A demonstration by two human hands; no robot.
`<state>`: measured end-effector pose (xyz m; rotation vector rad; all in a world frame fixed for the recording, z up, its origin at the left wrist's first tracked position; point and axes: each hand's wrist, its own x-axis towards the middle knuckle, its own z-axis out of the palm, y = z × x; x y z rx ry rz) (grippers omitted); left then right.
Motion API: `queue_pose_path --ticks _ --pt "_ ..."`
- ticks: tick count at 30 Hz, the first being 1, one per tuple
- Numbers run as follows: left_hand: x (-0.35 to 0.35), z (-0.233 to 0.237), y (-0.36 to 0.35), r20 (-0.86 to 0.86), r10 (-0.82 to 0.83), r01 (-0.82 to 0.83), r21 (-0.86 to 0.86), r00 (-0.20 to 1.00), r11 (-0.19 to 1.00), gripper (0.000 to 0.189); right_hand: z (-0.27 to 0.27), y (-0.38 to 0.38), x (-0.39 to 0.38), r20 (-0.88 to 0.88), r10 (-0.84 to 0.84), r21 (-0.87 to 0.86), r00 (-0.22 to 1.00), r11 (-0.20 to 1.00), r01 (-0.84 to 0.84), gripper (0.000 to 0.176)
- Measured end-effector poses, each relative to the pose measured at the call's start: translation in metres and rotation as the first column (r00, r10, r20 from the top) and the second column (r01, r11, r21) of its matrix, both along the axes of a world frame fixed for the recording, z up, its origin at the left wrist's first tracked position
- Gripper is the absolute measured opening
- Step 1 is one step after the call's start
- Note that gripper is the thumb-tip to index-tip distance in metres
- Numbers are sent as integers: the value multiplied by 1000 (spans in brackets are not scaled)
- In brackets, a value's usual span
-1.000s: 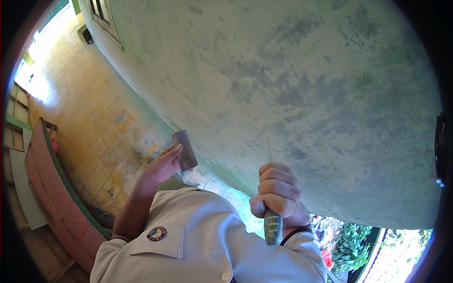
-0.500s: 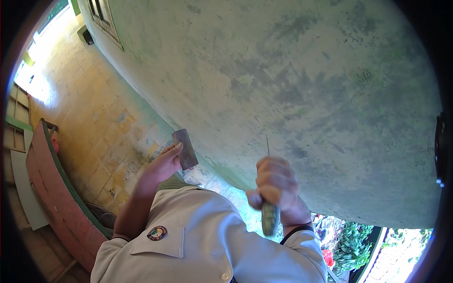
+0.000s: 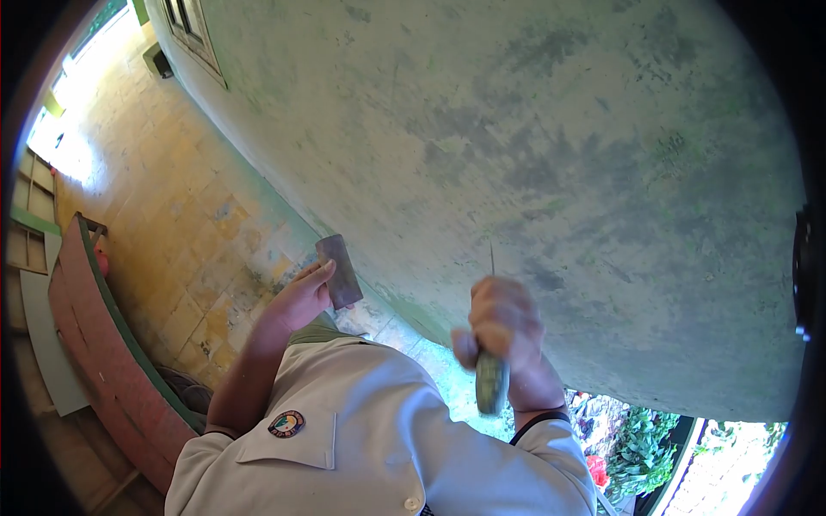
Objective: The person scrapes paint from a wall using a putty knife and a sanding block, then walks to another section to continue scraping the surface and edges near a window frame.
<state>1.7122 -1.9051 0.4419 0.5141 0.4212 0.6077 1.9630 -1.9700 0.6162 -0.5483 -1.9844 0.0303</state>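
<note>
My right hand point(image 3: 508, 318) is wrapped round a scraper point(image 3: 492, 383), its thick greenish handle pointing down toward me. Its thin blade, seen edge-on, sticks out above the fist, close against the patchy wall point(image 3: 594, 215). Motion blurs this fist a little. My left hand point(image 3: 308, 292) grips a dark brown rectangular plate point(image 3: 340, 271) by its near side, thumb across its face. That plate is held low, apart from the wall in front of the floor. What the plate is made of does not show.
Yellowish floor tiles point(image 3: 172, 249) run along the foot of the wall. A reddish plank bench point(image 3: 103, 361) stands on the left. At the lower right are green leafy plants point(image 3: 645, 456) and a red object point(image 3: 597, 469). A window frame point(image 3: 194, 39) is set in the wall, upper left.
My right hand and the scraper have shifted slightly up in the view, along the wall. My left hand and the brown plate stay almost where they were.
</note>
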Motion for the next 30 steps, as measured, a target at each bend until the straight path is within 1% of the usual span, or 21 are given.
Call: queue_pose_path --ticks 2,3,4,6,8,10,11,12,14,15,16,18,19,20,22,23,24,26,27,28,30 --pt "3 2 1 -24 19 -20 -21 1000 1000 37 -10 10 7 -91 -125 -84 988 990 117 26" --pt "4 2 2 -21 17 -17 -17 1000 1000 37 -4 3 6 -45 -165 -108 985 981 159 25" --pt "3 2 3 -15 6 -6 -1 1000 1000 36 5 -4 4 -44 -160 -103 986 983 155 25" --pt "1 0 2 -13 1 -1 7 1000 1000 36 20 -18 -1 18 24 -24 1000 999 -24 23" --pt "2 -1 3 15 -11 11 26 1000 1000 36 19 -16 2 49 -19 -14 999 1000 20 22" --pt "3 -4 4 9 -28 28 42 1000 999 36 8 -1 10 -6 -155 -118 988 981 153 25" --pt "4 -4 5 2 -28 28 61 1000 998 36 11 -6 9 54 -140 -115 989 983 145 25" --pt "3 -2 6 1 -24 23 63 1000 998 36 15 -13 5 52 -135 -113 989 984 140 25" --pt "2 3 4 -24 -14 14 22 1000 1000 37 24 -26 0 11 28 -63 1000 998 -27 23" --pt "4 2 3 -27 -16 16 20 999 1000 37 26 -24 3 49 13 -42 999 999 -11 23" --pt "5 2 2 -38 15 -15 -7 999 1000 38 20 -17 6 46 7 -43 999 999 -5 23" --pt "8 3 2 -47 37 -39 -30 998 999 39 5 0 13 -69 -157 -157 985 977 144 25" --pt "6 5 2 -43 12 -12 -12 999 1000 39 9 -3 12 -3 -126 -150 992 981 124 24" --pt "5 6 4 -40 -8 8 8 999 1000 39 14 -8 8 -2 -120 -145 993 982 119 24" --pt "3 3 6 -15 -12 12 22 1000 1000 39 22 -21 1 5 63 -62 998 996 -63 23" --pt "3 1 6 12 -30 29 36 999 999 38 23 -22 4 50 19 -21 999 1000 -18 23" --pt "4 2 5 12 -40 39 33 999 999 38 18 -16 7 50 9 -24 999 1000 -7 23" --pt "7 4 4 -35 -6 6 -4 999 1000 37 5 0 15 -66 -142 -128 988 983 132 23" --pt "7 5 5 -32 -6 6 -1 999 1000 37 9 -4 12 -1 -133 -136 991 982 132 22" --pt "6 6 5 -5 -19 19 3 1000 1000 37 15 -10 8 1 -127 -133 992 983 126 22" --pt "3 5 4 19 -24 24 1 1000 1000 36 22 -21 1 -9 -31 -50 999 998 30 21"
